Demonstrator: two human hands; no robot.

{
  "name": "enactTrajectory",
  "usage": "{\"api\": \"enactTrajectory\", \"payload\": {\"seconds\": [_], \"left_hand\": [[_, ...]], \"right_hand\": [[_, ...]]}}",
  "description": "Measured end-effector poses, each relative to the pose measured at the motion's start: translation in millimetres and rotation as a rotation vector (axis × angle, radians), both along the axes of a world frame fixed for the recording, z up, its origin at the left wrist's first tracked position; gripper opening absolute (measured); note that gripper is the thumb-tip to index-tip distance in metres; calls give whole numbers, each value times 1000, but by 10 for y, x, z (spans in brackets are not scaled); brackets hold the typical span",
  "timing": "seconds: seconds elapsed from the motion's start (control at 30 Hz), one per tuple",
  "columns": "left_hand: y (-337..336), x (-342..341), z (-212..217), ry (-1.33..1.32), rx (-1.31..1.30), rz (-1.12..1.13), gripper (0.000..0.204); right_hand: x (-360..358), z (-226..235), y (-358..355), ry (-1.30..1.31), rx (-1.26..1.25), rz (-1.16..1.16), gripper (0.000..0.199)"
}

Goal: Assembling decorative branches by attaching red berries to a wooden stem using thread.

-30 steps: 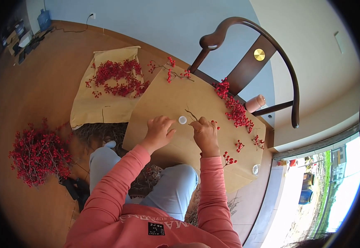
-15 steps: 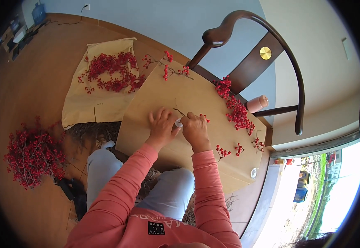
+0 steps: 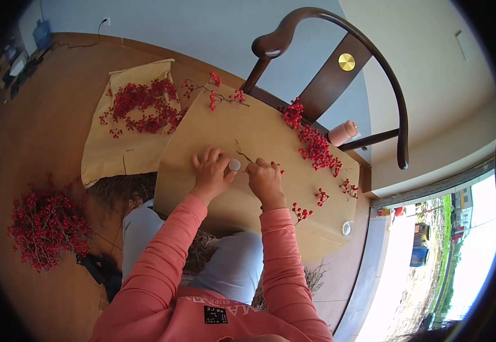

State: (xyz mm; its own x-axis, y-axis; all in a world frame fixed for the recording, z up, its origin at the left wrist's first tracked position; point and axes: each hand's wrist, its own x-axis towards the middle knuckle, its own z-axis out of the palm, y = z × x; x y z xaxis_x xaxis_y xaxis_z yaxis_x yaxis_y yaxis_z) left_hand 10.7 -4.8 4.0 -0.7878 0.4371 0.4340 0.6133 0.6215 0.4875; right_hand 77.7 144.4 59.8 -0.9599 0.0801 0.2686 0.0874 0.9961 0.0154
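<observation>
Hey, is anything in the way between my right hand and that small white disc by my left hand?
Nothing visible blocks it: between the right hand and the white disc lies a narrow gap over the brown work surface. The right hand's twig mostly angles above it.

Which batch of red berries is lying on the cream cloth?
The spread-out batch at upper left; the bushy bundle is lower left, off the cloth, while the other sprigs are at the tan board.

Brown twig [image 3: 243, 153], whitish disc [image 3: 235, 165]
</observation>
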Motion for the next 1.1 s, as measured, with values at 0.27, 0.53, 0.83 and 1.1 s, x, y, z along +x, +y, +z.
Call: {"api": "enactTrajectory", "payload": {"seconds": [0.27, 0.53, 0.83, 1.1], "left_hand": [[-16, -3, -51, 28, -22, 24, 34], [-2, 9, -51, -6, -10, 11, 40], [-25, -10, -22, -29, -138, -46, 49], [-29, 49, 91, 16, -217, -40, 59]], "right_hand": [[11, -19, -8, 69, -150, -22, 4], [170, 96, 143, 182, -303, -15, 6], [845, 437, 377, 305, -646, -147, 11], [1510, 512, 570, 419, -738, -245, 12]]}}
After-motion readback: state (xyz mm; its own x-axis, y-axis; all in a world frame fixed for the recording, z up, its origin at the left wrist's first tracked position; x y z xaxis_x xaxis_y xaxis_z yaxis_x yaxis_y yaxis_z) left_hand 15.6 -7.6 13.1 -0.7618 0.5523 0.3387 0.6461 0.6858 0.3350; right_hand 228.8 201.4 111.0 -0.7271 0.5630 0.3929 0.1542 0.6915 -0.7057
